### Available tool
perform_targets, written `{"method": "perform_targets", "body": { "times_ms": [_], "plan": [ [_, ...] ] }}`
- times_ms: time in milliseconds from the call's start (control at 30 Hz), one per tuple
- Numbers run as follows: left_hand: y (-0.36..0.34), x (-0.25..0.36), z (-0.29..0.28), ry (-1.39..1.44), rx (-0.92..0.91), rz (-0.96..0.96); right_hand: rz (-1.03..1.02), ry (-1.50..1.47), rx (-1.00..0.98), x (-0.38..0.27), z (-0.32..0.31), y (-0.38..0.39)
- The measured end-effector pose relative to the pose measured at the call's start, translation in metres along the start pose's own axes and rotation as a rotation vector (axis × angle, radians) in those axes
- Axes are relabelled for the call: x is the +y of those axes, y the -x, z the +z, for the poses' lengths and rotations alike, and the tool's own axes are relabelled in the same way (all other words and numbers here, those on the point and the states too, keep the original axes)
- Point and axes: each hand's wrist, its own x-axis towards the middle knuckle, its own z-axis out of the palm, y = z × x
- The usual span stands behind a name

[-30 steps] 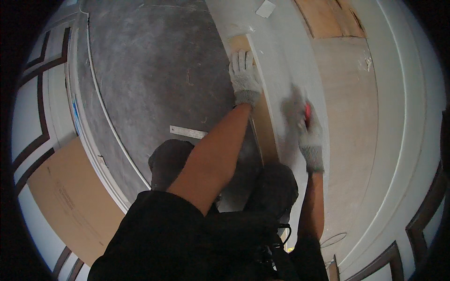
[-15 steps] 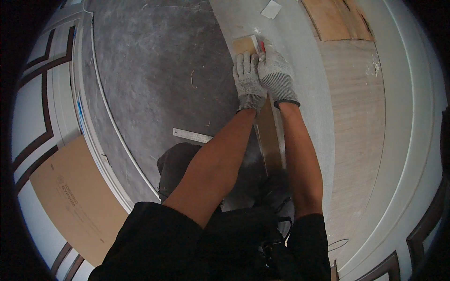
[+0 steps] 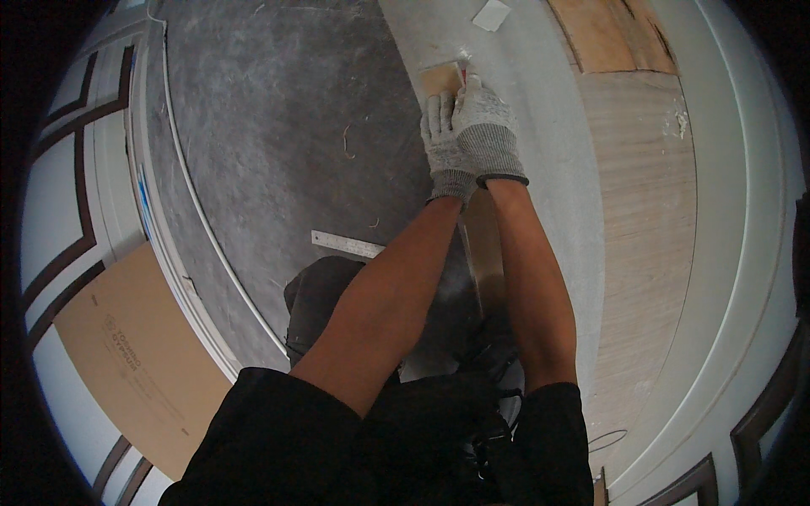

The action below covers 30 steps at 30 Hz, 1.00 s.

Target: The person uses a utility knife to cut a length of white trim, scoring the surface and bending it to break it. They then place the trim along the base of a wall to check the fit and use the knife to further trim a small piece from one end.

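Observation:
A long, narrow strip of tan board (image 3: 440, 79) runs from the far side of my hands back toward my knees. My left hand (image 3: 442, 139), in a grey knit glove, lies flat on the strip with its fingers stretched forward. Pressed close beside it on the right is my gloved right hand (image 3: 487, 120), its fingers closed at the board's right edge. A bit of a small red tool (image 3: 463, 76) shows at those fingers; the rest of it is hidden, so its kind does not show.
A metal ruler (image 3: 342, 244) lies on the dark floor sheet (image 3: 261, 110) by my left knee. At the left, a brown board (image 3: 126, 354) leans against panelling. A white cable (image 3: 196, 198) crosses the floor. Orange-brown wood pieces (image 3: 607, 34) and a white scrap (image 3: 491, 15) lie ahead.
My right hand has shifted left, up against my left hand, and covers more of the red tool. My left hand stays in place on the board strip.

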Motion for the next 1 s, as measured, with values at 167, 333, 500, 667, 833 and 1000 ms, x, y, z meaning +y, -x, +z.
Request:
{"method": "perform_targets", "body": {
  "times_ms": [167,333,500,667,833,1000],
  "plan": [
    [-0.001,0.001,0.0,0.206,0.025,-0.026,-0.006,0.135,-0.155,0.004,0.002,-0.011],
    [-0.001,-0.004,-0.005,0.139,0.058,-0.008,0.013,0.108,-0.145,-0.013,-0.005,-0.01],
    [0.003,0.009,-0.016,0.481,0.042,-0.099,0.019,0.098,-0.096,-0.004,-0.005,-0.015],
    [0.003,0.011,-0.019,0.502,0.019,-0.137,-0.063,0.178,-0.131,0.005,-0.001,-0.018],
    [0.004,0.006,-0.02,0.436,-0.026,-0.125,0.0,0.154,-0.115,-0.002,-0.002,-0.018],
    [0.007,0.005,-0.011,0.308,-0.012,-0.073,-0.009,0.126,-0.103,0.0,-0.003,-0.018]
  ]
}}
